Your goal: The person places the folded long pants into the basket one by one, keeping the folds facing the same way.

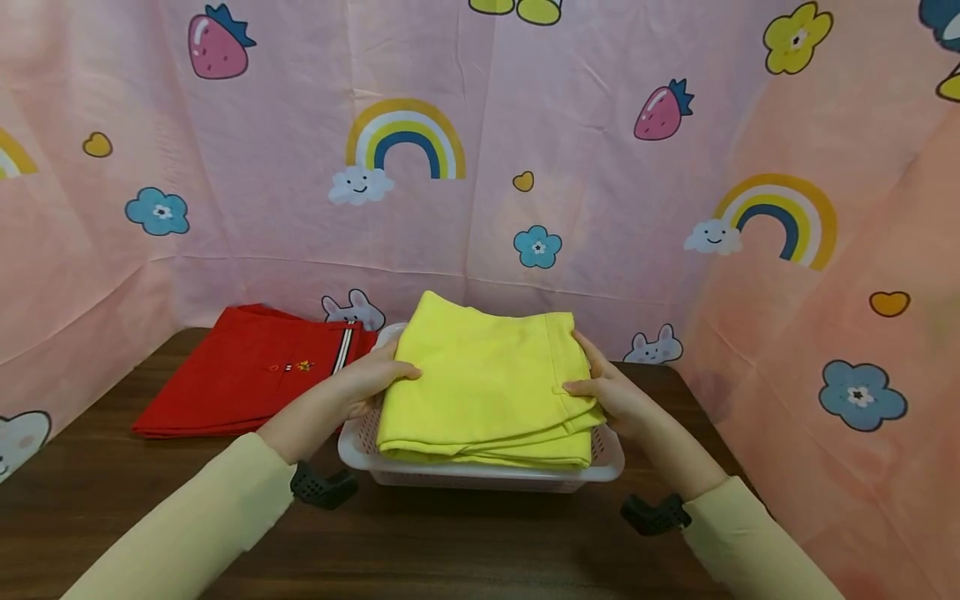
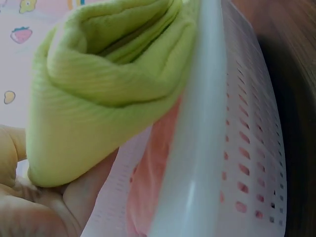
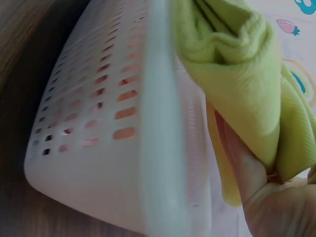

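Note:
A folded yellow garment [image 1: 480, 375] lies over the white perforated plastic basket [image 1: 483, 477], covering most of its opening. My left hand [image 1: 378, 375] grips its left edge, thumb on top and fingers underneath. At the opposite edge, my right hand [image 1: 609, 387] holds the fabric the same way. The left wrist view shows the rolled layers of the garment [image 2: 98, 118] beside the basket rim [image 2: 192, 148], with pink cloth [image 2: 155, 163] inside the basket below. In the right wrist view, a loose yellow flap [image 3: 228, 185] hangs down past my fingers.
A folded red garment [image 1: 240, 371] with a striped placket lies on the dark wooden table [image 1: 450, 542], left of the basket. Behind and at both sides hangs a pink patterned cloth backdrop [image 1: 480, 225], close to the table's edges.

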Motion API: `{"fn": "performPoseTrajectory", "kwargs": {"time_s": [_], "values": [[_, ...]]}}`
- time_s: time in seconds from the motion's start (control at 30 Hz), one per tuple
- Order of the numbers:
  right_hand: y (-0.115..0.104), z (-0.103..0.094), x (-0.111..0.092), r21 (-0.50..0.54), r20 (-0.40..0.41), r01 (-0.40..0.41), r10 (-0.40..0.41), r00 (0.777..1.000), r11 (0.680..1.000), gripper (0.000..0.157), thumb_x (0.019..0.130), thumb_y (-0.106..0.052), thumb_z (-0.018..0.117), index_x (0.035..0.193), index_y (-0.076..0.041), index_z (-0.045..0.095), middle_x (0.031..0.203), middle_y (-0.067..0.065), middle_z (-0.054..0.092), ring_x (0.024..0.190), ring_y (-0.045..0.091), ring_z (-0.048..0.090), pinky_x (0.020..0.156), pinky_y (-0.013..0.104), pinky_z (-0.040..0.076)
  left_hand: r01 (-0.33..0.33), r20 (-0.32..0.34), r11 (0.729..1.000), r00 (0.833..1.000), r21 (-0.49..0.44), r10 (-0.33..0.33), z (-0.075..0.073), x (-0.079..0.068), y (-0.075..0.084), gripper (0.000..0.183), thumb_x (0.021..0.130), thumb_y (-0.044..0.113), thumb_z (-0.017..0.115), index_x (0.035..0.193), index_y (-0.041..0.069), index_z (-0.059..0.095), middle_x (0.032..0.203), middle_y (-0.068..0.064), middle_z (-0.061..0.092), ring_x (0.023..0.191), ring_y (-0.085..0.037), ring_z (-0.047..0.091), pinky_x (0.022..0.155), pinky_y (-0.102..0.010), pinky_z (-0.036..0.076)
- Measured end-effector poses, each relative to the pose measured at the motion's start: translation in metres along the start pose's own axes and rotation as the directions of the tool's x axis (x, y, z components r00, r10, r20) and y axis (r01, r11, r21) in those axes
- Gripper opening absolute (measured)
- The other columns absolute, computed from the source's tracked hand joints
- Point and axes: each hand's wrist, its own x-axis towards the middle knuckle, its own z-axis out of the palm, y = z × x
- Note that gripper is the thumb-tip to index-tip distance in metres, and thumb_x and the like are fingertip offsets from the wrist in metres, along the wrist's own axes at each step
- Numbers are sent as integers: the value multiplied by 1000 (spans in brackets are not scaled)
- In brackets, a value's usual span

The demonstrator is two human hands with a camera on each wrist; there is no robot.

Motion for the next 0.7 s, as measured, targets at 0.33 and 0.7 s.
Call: {"fn": "performPoseTrajectory", "kwargs": {"time_s": [0.33, 0.7], "values": [[11, 3, 4, 5, -48, -42, 42, 998, 999, 86, 96, 3, 48, 153, -35, -4, 146, 23, 24, 93, 24, 63, 78, 37, 54, 17, -2, 1000, 1000, -2, -17, 1, 4, -9, 76, 95, 8, 53, 153, 12, 4, 135, -22, 33, 119, -36, 44, 97, -48, 43], [21, 6, 10, -45, -95, -98, 93, 991, 994, 87, 94, 5, 49, 154, -31, -4, 156, 13, -4, 101, 26, 55, 77, 31, 52, 14, -19, 999, 1000, 46, -13, 4, 9, -18, 75, 94, 1, 48, 153, 9, 2, 141, -23, 27, 125, -37, 37, 103, -51, 36]]}}
